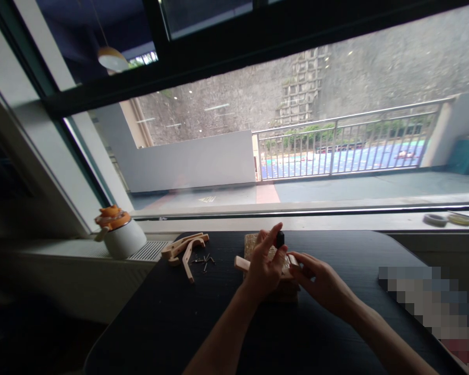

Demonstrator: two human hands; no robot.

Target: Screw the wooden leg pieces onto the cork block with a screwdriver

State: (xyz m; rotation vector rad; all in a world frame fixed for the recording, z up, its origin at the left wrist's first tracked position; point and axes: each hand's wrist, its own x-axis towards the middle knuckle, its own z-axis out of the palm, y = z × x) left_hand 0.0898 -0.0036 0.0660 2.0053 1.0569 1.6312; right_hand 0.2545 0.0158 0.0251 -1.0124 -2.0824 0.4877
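Note:
A small woven-topped stool or block (pixel 251 241) rests on the dark table, partly hidden behind my hands. My left hand (pixel 262 266) is closed around a short black handle (pixel 280 239) that stands upright; its lower end is hidden, so the tool's kind is unclear. A pale wooden piece (pixel 241 263) juts out left from beneath that hand. On the right side, the fingers of my right hand (pixel 317 275) pinch the wood beside the black handle.
Curved wooden parts (pixel 188 256) and several loose screws (pixel 205 260) lie at the table's left. A white pot with an orange lid (pixel 124 238) stands on the ledge. Tape rolls (pixel 435 220) sit on the windowsill at right. The dark table (pixel 168 317) has rounded corners.

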